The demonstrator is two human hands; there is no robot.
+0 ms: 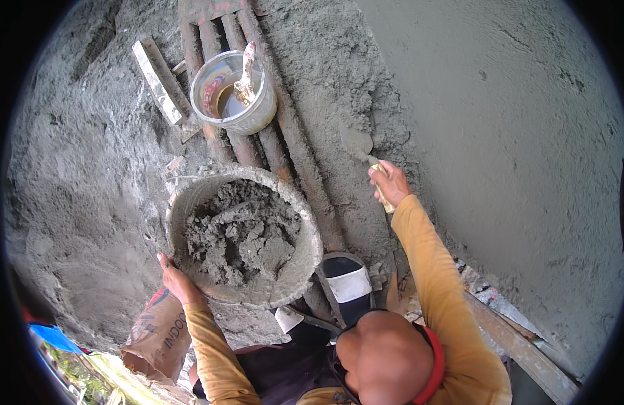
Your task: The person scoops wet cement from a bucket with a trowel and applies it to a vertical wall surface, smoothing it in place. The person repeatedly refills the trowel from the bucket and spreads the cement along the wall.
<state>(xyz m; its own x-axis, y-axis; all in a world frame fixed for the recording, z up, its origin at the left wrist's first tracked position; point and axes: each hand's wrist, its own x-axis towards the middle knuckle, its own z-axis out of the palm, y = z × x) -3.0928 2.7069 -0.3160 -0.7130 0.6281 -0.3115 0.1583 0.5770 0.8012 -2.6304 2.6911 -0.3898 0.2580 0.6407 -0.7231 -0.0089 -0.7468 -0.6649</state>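
Observation:
My right hand (pixel 391 183) is closed round the pale handle of a small trowel (pixel 358 142). The trowel's rounded blade points up and left, at rough grey mortar along the edge of a smoother surface. On the left, a large bucket (pixel 313 233), its rim caked with cement, tilts toward me. Lumpy wet mortar (pixel 241 233) fills much of it. My left hand (pixel 180 279) grips the bucket at its lower left side, with some fingers hidden by the wall.
Several dirt-covered poles (pixel 302 155) run side by side beneath the buckets. Above the mortar bucket stands a clear pail (pixel 261 111) with murky water and a brush (pixel 246 74). A smooth cement surface (pixel 507 148) lies right. A wood offcut (pixel 157 81) and paper sack (pixel 160 331) lie left.

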